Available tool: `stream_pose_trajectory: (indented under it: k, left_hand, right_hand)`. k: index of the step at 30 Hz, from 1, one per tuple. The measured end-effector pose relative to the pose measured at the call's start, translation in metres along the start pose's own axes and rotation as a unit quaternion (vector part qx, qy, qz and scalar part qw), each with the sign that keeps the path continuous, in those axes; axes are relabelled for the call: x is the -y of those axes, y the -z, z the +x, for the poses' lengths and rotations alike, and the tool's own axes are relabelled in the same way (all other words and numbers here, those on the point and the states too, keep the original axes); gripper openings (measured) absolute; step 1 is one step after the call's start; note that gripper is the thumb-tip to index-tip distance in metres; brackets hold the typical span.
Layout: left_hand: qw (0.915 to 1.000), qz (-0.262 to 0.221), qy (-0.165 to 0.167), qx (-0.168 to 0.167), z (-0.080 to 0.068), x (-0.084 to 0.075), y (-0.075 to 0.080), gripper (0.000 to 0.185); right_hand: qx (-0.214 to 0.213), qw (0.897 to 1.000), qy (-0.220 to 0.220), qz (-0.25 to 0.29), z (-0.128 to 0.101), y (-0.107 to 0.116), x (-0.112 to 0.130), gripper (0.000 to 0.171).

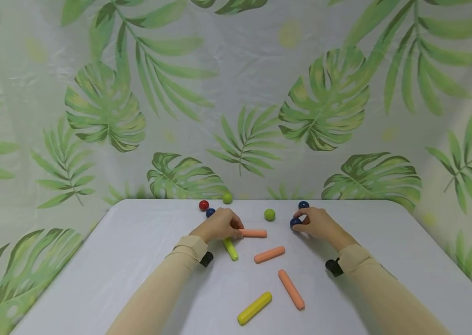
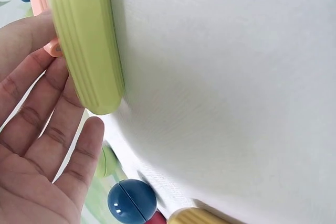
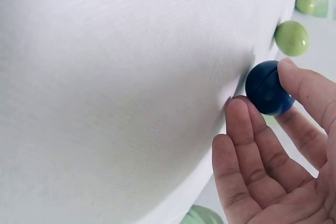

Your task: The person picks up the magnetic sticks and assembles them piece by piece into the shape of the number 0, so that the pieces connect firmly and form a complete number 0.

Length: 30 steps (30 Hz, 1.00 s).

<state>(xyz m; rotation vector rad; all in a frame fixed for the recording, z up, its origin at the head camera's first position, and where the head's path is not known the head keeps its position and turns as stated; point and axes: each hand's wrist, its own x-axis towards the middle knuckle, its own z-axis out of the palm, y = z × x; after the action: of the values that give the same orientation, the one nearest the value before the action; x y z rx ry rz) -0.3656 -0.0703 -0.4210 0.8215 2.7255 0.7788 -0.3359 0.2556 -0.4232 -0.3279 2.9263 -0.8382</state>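
Observation:
My left hand [image 1: 221, 224] pinches the left end of a salmon-orange ridged stick [image 1: 255, 233] between thumb and fingers. Just below that hand, a yellow-green stick [image 1: 230, 249] lies on the table; in the left wrist view this yellow-green stick [image 2: 86, 40] partly covers the grip. On the right, my right hand [image 1: 317, 223] holds a dark blue ball [image 1: 295, 224] by thumb and fingertips. The right wrist view shows this blue ball [image 3: 269, 87] at or close to the tabletop, with a seam across it. A second blue ball [image 1: 303, 204] sits right behind the right hand.
Behind the left hand are a red ball [image 1: 204, 205], a blue ball [image 1: 210, 212] and a green ball [image 1: 227, 198]. Another green ball [image 1: 269, 214] sits between the hands. Nearer lie two orange sticks [image 1: 269, 254] and a yellow stick [image 1: 254, 308] on the white table [image 1: 135, 242].

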Motion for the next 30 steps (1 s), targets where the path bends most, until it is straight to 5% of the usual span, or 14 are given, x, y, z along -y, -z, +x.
stream_pose_trajectory:
  k: [30]
  left_hand:
    - [1.0000, 0.003, 0.000, -0.006, 0.010, -0.005, 0.000, 0.004]
  right_hand:
    - [0.014, 0.998, 0.055, -0.004, -0.007, -0.013, 0.016, 0.040]
